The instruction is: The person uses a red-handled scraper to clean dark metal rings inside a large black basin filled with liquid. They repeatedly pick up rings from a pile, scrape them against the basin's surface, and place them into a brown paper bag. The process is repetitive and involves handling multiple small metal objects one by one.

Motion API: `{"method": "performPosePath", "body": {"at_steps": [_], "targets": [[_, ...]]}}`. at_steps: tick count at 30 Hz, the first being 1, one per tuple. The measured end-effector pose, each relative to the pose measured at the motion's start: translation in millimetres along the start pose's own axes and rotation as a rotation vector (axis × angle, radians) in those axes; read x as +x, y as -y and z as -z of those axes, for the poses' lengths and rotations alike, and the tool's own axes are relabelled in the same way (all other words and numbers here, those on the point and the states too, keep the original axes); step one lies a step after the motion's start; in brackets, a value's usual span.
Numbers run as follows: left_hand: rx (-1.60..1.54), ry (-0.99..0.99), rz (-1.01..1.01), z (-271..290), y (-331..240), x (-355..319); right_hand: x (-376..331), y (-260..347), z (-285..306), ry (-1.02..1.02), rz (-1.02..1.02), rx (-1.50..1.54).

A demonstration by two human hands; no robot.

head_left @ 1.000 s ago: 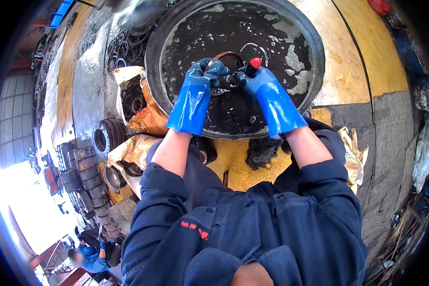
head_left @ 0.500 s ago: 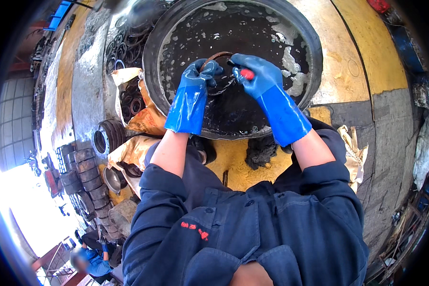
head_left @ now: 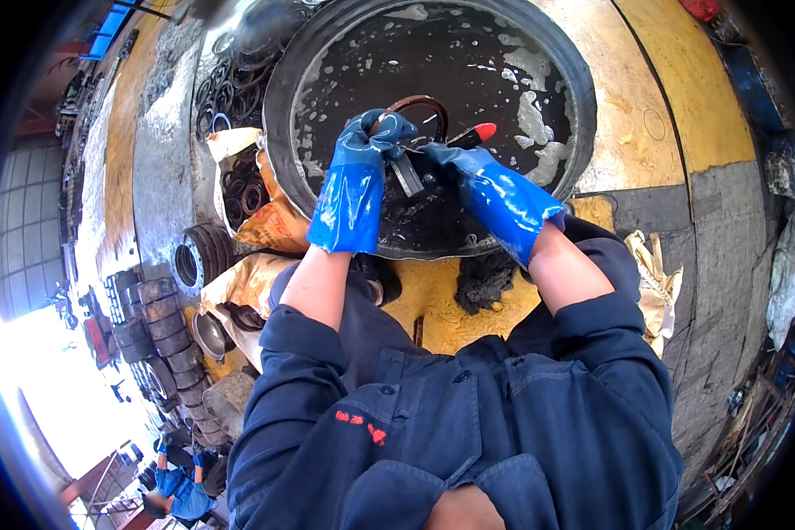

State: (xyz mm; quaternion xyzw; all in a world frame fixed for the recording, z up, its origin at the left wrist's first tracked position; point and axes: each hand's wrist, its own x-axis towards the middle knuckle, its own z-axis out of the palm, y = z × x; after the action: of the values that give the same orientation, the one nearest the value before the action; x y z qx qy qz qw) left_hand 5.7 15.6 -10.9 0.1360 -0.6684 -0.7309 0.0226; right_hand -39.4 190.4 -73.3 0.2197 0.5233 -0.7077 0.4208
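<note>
Yellow-painted floor, worn through to grey in places, carries everything: the person in dark blue overalls crouches over a big round black basin (head_left: 278, 115) of dark, foam-flecked liquid.

Nearest the body, between the knees, a dark rag (head_left: 484, 281) lies on the floor just under the right forearm. Up from there, both blue-gloved hands now meet over the near half of the basin. A second ago they were pressed together low at the surface; since then they have drawn up clear of the liquid and a little apart, and the rusty brown ring (head_left: 426, 104) has come up with them. To me that reads as the washing shifting from dipping to working the part over in the air.

The left hand (head_left: 375, 137) is closed around the ring's near edge, so the ring stands up behind and above its fingers, toward the far side of the basin. The right hand (head_left: 446, 159) is clenched on a brush with a red-tipped handle (head_left: 475, 134), which pokes out just beyond the knuckles, with a grey metal strip (head_left: 406, 175) hanging down between the two hands.

Further out, left of the left hand, brown paper sacks (head_left: 269, 225) hold more dark rings, and beyond those stacked metal rings (head_left: 201, 254) line the floor.
</note>
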Motion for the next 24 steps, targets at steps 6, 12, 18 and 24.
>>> {"method": "performPosePath", "body": {"at_steps": [6,12,18,24], "targets": [[-0.022,-0.081,0.081,27,-3,-9,-58,65,19,-0.213,0.402,-0.884],[0.046,-0.131,0.129,37,-4,-10,-42,42,22,0.021,0.448,-0.491],[0.584,-0.188,-0.082,35,0,7,-68,63,8,-0.077,0.531,-0.917],[1.101,-0.034,-0.865,7,-13,13,-47,56,18,-0.247,1.053,-1.686]]}}
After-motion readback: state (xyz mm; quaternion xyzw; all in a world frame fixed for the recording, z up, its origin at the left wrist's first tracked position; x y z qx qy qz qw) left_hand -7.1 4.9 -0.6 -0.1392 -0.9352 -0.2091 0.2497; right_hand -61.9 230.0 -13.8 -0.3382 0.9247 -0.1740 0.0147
